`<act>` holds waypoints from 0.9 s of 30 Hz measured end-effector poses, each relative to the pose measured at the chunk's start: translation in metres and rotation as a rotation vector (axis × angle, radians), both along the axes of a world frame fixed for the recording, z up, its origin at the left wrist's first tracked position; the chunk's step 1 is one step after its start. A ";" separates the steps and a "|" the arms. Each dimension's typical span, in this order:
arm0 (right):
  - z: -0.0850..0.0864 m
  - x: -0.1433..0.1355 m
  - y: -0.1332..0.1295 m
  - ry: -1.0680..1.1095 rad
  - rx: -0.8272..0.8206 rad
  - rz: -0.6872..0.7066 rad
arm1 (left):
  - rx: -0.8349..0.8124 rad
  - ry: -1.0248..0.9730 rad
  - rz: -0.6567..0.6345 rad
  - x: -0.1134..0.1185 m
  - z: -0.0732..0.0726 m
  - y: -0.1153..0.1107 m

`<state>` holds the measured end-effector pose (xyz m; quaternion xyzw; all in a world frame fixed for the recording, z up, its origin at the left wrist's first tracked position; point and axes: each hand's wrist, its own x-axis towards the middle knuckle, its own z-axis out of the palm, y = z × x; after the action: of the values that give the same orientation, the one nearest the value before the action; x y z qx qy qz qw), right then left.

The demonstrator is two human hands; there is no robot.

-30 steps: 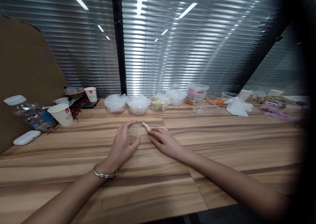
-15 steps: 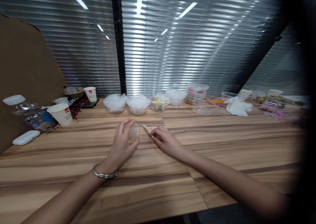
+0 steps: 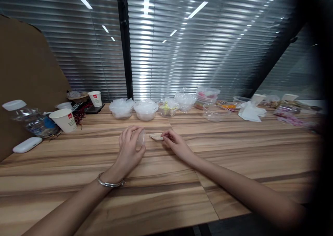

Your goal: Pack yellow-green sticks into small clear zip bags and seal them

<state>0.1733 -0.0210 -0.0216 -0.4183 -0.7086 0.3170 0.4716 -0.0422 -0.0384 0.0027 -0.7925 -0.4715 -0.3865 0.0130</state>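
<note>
My left hand (image 3: 132, 144), with a silver bracelet on its wrist, is wrapped round a small clear plastic cup (image 3: 141, 140) near the middle of the wooden table (image 3: 156, 194). The cup is tilted, its round side turned to the right. Just right of it, the fingers of my right hand (image 3: 173, 141) pinch one end of a small thin whitish piece (image 3: 156, 137). That piece points left toward the cup, with a gap between them. What it is made of is too small to tell.
Lidded clear bowls (image 3: 146, 110) line the back, beside an open clear container (image 3: 215, 112) and white tissues (image 3: 250, 111). At the left are paper cups (image 3: 65, 120), a bottle (image 3: 39, 123), a white case (image 3: 27, 145) and a phone (image 3: 94, 109).
My right hand has shifted slightly right and up. The whitish piece has turned from slanting to nearly level. My left hand has tilted the cup a little more.
</note>
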 end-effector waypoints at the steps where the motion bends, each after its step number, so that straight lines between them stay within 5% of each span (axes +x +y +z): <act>1: 0.001 0.000 0.001 0.056 -0.029 0.009 | 0.004 0.003 0.009 0.000 -0.001 0.000; 10: 0.007 0.001 -0.001 0.457 -0.212 0.129 | -0.014 0.028 0.027 0.000 -0.003 0.001; 27: 0.009 0.000 -0.004 0.504 -0.147 0.160 | -0.031 0.063 0.026 0.000 -0.004 0.001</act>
<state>0.1738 -0.0246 -0.0130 -0.3021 -0.5747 0.4978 0.5750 -0.0426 -0.0375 -0.0012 -0.7981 -0.4871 -0.3540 0.0206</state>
